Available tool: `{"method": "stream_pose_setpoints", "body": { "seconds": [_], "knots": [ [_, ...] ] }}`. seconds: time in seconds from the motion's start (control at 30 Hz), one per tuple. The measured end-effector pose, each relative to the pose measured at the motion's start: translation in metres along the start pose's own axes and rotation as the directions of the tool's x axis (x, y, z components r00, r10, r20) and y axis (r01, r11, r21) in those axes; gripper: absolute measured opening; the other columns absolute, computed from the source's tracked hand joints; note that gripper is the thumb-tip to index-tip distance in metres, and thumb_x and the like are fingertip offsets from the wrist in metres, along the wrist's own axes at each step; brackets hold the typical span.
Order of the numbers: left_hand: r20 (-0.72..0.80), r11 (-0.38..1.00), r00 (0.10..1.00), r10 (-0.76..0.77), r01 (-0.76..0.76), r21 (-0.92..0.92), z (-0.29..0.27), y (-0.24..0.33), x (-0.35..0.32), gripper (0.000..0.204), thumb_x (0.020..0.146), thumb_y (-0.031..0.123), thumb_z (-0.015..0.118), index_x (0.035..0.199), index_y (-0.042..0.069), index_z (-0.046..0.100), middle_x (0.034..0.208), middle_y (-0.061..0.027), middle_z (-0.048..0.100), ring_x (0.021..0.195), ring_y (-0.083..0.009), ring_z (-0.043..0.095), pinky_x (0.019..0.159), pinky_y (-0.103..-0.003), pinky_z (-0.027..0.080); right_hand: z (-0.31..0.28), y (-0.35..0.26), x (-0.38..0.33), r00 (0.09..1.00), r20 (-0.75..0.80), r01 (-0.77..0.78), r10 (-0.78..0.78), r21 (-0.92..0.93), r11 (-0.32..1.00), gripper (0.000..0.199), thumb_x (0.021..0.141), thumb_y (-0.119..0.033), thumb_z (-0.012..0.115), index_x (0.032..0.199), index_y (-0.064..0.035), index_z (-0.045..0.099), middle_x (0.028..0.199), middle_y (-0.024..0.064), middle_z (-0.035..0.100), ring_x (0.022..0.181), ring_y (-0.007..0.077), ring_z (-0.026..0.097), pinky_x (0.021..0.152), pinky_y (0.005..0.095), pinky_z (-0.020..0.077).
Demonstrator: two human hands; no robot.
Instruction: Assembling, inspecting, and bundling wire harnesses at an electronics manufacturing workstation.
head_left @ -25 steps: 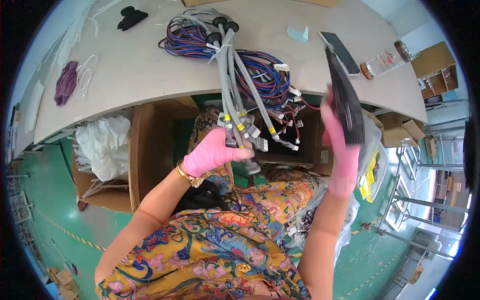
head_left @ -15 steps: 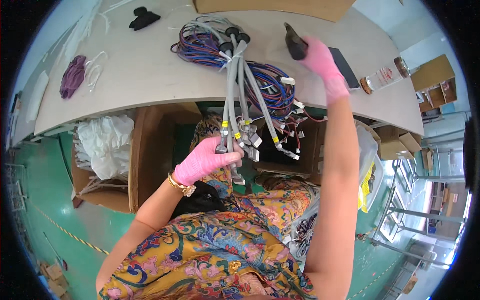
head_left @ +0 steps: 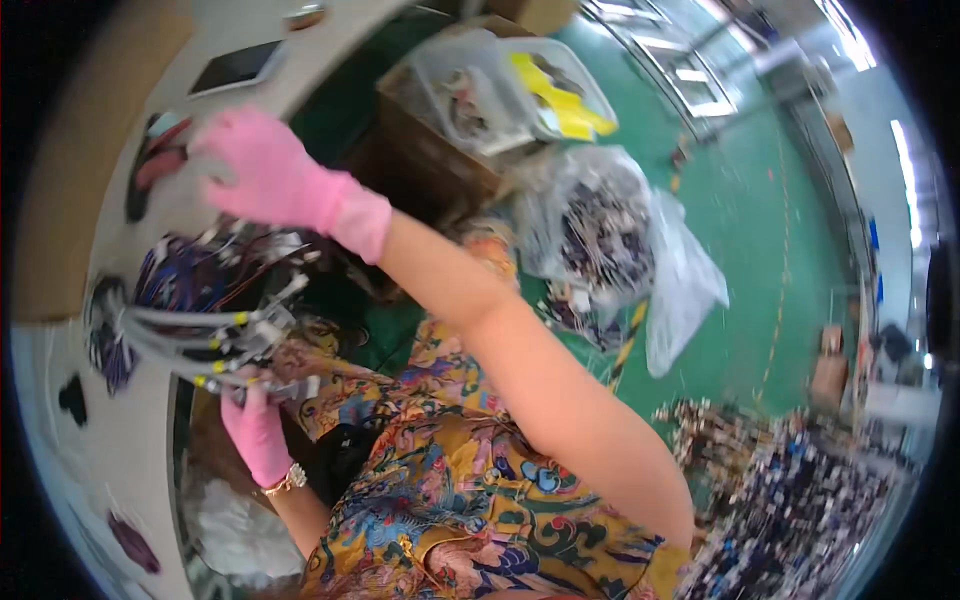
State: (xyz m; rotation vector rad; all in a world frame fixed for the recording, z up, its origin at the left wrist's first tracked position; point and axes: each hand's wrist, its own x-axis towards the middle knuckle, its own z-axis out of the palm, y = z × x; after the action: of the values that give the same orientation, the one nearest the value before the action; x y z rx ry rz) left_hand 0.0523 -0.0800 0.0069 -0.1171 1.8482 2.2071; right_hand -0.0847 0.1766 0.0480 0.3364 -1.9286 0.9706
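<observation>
My left hand, in a pink glove, is closed around the ends of several grey cables with yellow bands and white connectors. The cables reach over the table edge and are tied together near their black fittings. Blue and red wires lie bunched beside them on the table. My right hand, also pink-gloved, is raised above the table edge with thumb and fingers apart and nothing visible between them. Just beyond its fingertips lies a plier-like hand tool with red handles and a dark body, blurred by motion.
A dark flat device rests on the table. Cardboard stands along its far side. Beyond my right arm are clear plastic bins, a plastic bag of harnesses and a large heap of wire parts on the green floor.
My view has swung to the right, so the scene appears turned. My right hand has let go of the plier-like tool, which now lies on the table. My left hand still grips the grey cables.
</observation>
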Motion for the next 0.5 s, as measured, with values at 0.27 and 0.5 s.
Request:
{"method": "stream_pose_setpoints", "body": {
  "seconds": [0.27, 0.5],
  "knots": [
    [0.033, 0.998, 0.997, 0.064, -0.064, 0.013, 0.02, -0.004, 0.021, 0.022, 0.094, 0.024, 0.062, 0.089, 0.006, 0.051, 0.08, 0.0002, 0.046, 0.063, -0.0068, 0.039, 0.055, -0.02, 0.03, -0.168, 0.001, -0.258, 0.707, -0.111, -0.707, 0.699, -0.101, 0.699, 0.019, 0.079, -0.016, 0.065, 0.094, -0.0046, 0.066, 0.089, 0.0115, 0.065, 0.085, 0.0293, 0.063, 0.077, 0.0377, 0.0514],
    [0.225, 0.983, 0.965, 0.131, -0.156, 0.098, -0.05, -0.02, 0.061, 0.033, 0.096, 0.015, 0.059, 0.125, 0.0, 0.053, 0.097, -0.0018, 0.056, 0.081, -0.0101, 0.053, 0.07, -0.022, 0.046, -0.231, -0.028, -0.378, 0.243, -0.336, -0.97, 0.91, -0.083, 0.228, 0.017, 0.085, -0.022, 0.064, 0.088, -0.0062, 0.067, 0.082, 0.0112, 0.067, 0.074, 0.0274, 0.065, 0.07, 0.0361, 0.0516]
  ]
}}
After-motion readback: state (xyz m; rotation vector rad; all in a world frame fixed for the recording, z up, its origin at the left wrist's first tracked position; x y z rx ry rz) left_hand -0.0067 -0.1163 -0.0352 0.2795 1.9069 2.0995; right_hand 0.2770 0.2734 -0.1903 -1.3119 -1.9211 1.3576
